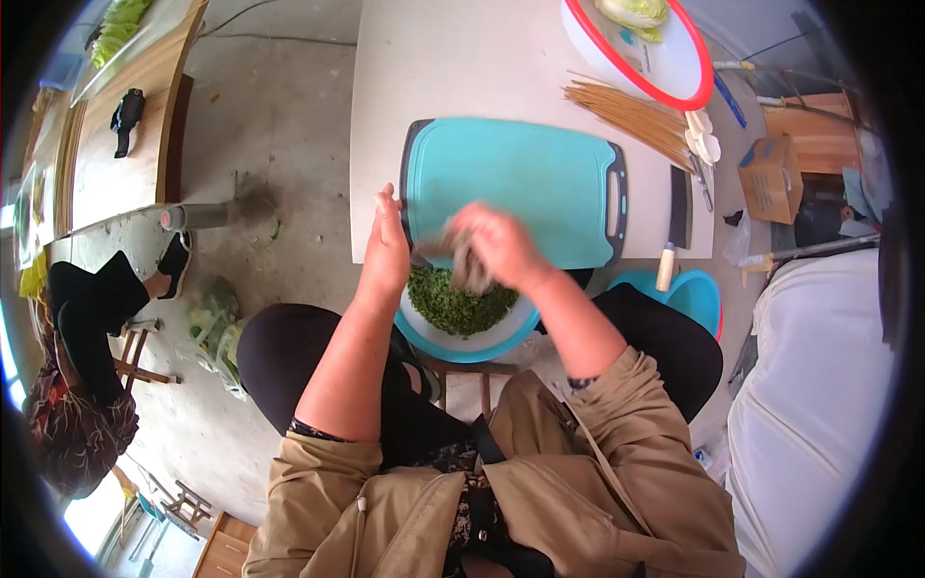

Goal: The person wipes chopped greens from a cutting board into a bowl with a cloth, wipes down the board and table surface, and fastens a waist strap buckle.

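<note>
A turquoise cutting board [511,188] with dark ends lies on the pale table. My left hand [387,236] is upright at the board's left edge, its fingers pressed together. Over the board's near edge my right hand [491,246], blurred by motion, grips a greyish-brown cloth [469,265]. Beneath the cloth, a bowl [525,332] with a blue rim holds finely chopped greens [458,306]. Whether my left hand holds anything cannot be made out.
A knife [678,217] lies right of the board, near wooden skewers [626,118] and a red-rimmed basin [699,87] holding cabbage. Blue basins [696,294] stand below the table's right corner. Another person's legs [92,308] are at the left, near a wooden table [116,178].
</note>
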Available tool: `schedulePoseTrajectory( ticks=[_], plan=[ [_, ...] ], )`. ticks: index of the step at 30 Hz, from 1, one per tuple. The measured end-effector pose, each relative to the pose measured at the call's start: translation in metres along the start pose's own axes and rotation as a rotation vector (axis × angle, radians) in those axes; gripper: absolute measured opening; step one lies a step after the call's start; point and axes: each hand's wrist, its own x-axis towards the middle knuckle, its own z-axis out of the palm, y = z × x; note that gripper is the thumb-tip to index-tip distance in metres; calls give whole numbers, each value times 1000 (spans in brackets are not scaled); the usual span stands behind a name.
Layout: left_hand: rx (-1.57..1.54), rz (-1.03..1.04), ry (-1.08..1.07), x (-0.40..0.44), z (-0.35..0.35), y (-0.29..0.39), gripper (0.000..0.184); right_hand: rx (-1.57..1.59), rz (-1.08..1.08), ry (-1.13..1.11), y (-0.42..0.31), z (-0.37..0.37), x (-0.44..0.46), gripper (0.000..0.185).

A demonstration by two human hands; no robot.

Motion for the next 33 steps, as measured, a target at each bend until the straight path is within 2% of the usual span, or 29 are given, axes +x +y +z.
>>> schedulePoseTrajectory(
  ticks=[1,2,3,5,6,7,8,9,11,13,15,17,19,23,28,31,33],
  plan=[
    [4,-3,7,-6,2,13,90,21,-98,132,3,-16,18,28],
    [-574,-339,-283,-3,-32,39,85,-63,-52,227,17,-29,33,27],
    [-573,-337,-284,2,-23,25,85,-63,-54,229,25,-30,48,27],
    [381,247,12,13,3,-19,69,-481,-262,318,32,-24,69,33],
    [751,422,-74,8,1,-17,59,-482,-263,316,30,-16,68,33],
    [749,421,-72,-4,2,-10,59,-713,-260,274,27,-4,64,39],
    [1001,461,-112,-19,6,-1,61,-944,-256,228,23,4,63,45],
    [1252,497,-151,-27,8,7,63,-945,-259,225,20,8,65,45],
    [1236,459,-176,-25,8,14,68,-966,-226,141,14,12,66,49],
    [1255,390,-230,-23,8,23,67,-981,-291,135,20,19,73,43],
    [1303,379,-235,-20,12,25,67,-876,-472,-3,19,25,87,38],
    [1350,361,-247,-20,14,24,66,-879,-457,-3,15,26,100,36],
    [1354,390,-170,-21,17,22,66,-967,-445,146,24,18,109,35],
    [1366,403,-165,-20,20,23,67,-956,-354,397,47,-26,108,32],
    [1351,392,-144,-21,23,24,68,-974,-222,451,64,-108,55,28],
    [1336,393,-141,-21,23,23,68,-999,-99,475,78,-150,13,28],
    [1330,396,-137,-21,24,23,68,-1101,50,569,81,-171,-10,33]
  ],
)
